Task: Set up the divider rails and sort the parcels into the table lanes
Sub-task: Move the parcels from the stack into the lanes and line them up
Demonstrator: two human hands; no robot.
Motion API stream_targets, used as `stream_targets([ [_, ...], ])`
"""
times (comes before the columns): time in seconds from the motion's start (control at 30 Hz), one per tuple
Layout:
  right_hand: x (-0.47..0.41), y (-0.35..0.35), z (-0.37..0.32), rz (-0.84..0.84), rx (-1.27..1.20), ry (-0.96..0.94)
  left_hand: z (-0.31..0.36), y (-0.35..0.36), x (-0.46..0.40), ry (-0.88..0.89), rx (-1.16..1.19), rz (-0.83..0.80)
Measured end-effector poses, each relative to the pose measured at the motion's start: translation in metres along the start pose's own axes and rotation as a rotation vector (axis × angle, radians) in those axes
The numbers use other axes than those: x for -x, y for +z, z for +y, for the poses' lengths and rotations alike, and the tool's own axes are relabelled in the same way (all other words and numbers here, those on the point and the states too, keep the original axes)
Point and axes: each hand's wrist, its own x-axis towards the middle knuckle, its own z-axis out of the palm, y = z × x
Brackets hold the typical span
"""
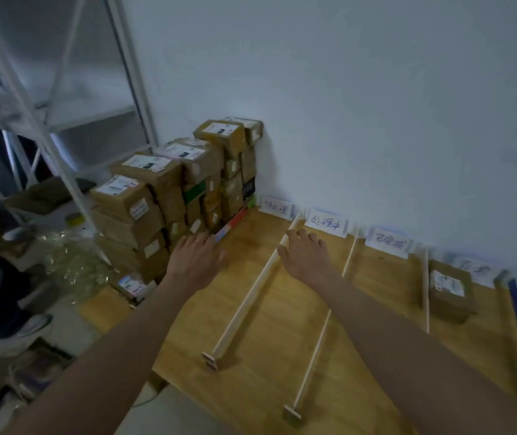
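**Three rails down, one parcel sorted**

From the head camera we count three thin wooden rails lying on the wooden bench (pixel 251 309), running from the wall toward us: a left rail (pixel 251 296), a middle rail (pixel 323 328) and a right rail (pixel 425 293). Four white label cards stand along the wall at the lane heads; the first card (pixel 275 208) sits left of the left rail. Their handwriting is too blurred for us to read.

The rails are pale, slender sticks; the left and middle ones end in small flat wooden feet at the near end. A single brown parcel (pixel 450 293) with a white label lies in the rightmost lane, just beside the right rail. A stack of parcels (pixel 175 196), brown boxes with white labels, stands at the bench's left end against the wall; we cannot count them exactly.

Our left hand (pixel 199 257) reaches flat, fingers relaxed, toward the foot of the stack. Our right hand (pixel 306 254) rests fingers spread over the left rail, touching it near its far end; we see no closed grip.

The right rail's near end is hard to make out.
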Motion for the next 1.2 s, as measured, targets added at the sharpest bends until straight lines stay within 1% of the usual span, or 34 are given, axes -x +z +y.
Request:
stream_targets([
  [0.13,-0.03,-0.007,-0.053,0.009,-0.021,-0.051,-0.05,-0.016,-0.014,-0.025,0.021,0.069],
  [0.23,-0.057,-0.008,-0.09,0.022,-0.052,-0.118,-0.086,-0.025,-0.028,-0.076,0.047,0.106],
  [0.37,-0.097,-0.001,-0.144,-0.025,-0.132,-0.177,-0.135,-0.031,-0.039,-0.104,0.007,0.139],
  [0.6,-0.139,0.01,-0.227,-0.156,-0.255,-0.207,-0.216,-0.044,-0.06,-0.27,0.036,0.164],
  [0.8,-0.171,0.018,-0.279,-0.262,-0.444,-0.106,-0.274,-0.045,-0.097,-0.348,0.152,0.135],
  [0.87,-0.183,0.023,-0.297,-0.29,-0.525,-0.072,-0.291,-0.043,-0.112,-0.339,0.199,0.121],
  [0.93,-0.192,0.028,-0.312,-0.275,-0.617,-0.032,-0.304,-0.041,-0.127,-0.329,0.258,0.104],
  [1.0,-0.196,0.035,-0.327,-0.247,-0.681,0.015,-0.314,-0.038,-0.138,-0.327,0.334,0.061],
  [1.07,-0.197,0.039,-0.338,-0.261,-0.74,0.066,-0.322,-0.033,-0.145,-0.316,0.419,0.003],
  [1.13,-0.196,0.043,-0.346,-0.278,-0.817,0.117,-0.326,-0.025,-0.149,-0.267,0.485,-0.045],
  [1.2,-0.192,0.044,-0.354,-0.268,-0.867,0.173,-0.329,-0.018,-0.15,-0.23,0.546,-0.045],
])
